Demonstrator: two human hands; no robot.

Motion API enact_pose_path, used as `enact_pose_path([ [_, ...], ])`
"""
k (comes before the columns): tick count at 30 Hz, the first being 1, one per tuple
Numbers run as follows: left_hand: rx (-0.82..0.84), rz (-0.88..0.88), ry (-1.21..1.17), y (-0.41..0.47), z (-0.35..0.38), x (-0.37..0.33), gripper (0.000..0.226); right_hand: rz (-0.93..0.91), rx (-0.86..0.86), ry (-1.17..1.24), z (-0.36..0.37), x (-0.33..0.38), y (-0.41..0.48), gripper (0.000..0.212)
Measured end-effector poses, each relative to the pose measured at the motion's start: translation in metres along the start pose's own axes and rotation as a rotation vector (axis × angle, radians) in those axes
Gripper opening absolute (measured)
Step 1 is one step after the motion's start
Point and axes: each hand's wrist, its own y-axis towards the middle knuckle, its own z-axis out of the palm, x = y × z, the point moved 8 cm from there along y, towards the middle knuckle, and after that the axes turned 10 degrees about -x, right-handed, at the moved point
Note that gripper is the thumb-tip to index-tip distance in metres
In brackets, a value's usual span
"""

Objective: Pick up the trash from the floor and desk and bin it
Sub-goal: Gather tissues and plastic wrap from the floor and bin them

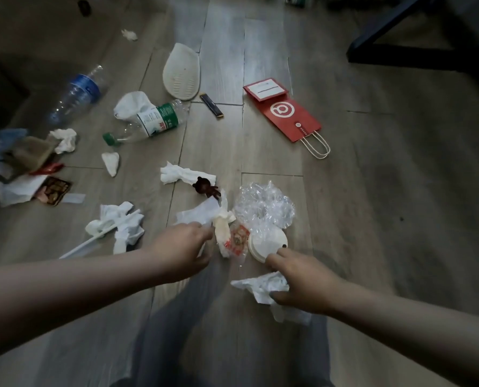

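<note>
White crumpled tissue (pixel 260 284) is clamped between the thumb and curled fingers of the right hand (pixel 302 286), at five o'clock in the view, while its forefinger is stretched forward onto the round white plastic lid (pixel 265 243). The tissue is probably kept in the palm so that a second piece can be gathered before any trip to a bin. The left hand (pixel 182 245), at nine o'clock from the lid, is closed in a pinch on a twisted white-and-red printed wrapper (pixel 227 238); whether the wrapper is lifted off the grey wood-look plank floor (pixel 372 219) cannot be told.

Crumpled clear plastic film (pixel 263 205) lies at twelve o'clock from the lid, touching it, and a small dark brown bear figure (pixel 206 187) at eleven o'clock, near. Well apart are a flat red paper bag with white cord handles (pixel 285 113) at one o'clock and a green-labelled clear plastic bottle (pixel 154 121) at ten o'clock. No bin is seen. With so much litter left, the task is judged to be at an early stage.
</note>
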Motion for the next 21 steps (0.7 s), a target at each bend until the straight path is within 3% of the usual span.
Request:
enact_pose_path([
  [15,0.056,-0.004,0.042,-0.006,0.019,0.011,0.032,0.119,0.061,0.017,0.057,-0.015,-0.013,0.053],
  [21,0.081,-0.031,0.021,-0.004,0.022,0.019,0.034,0.169,-0.018,0.188,0.053,-0.034,-0.003,0.039],
])
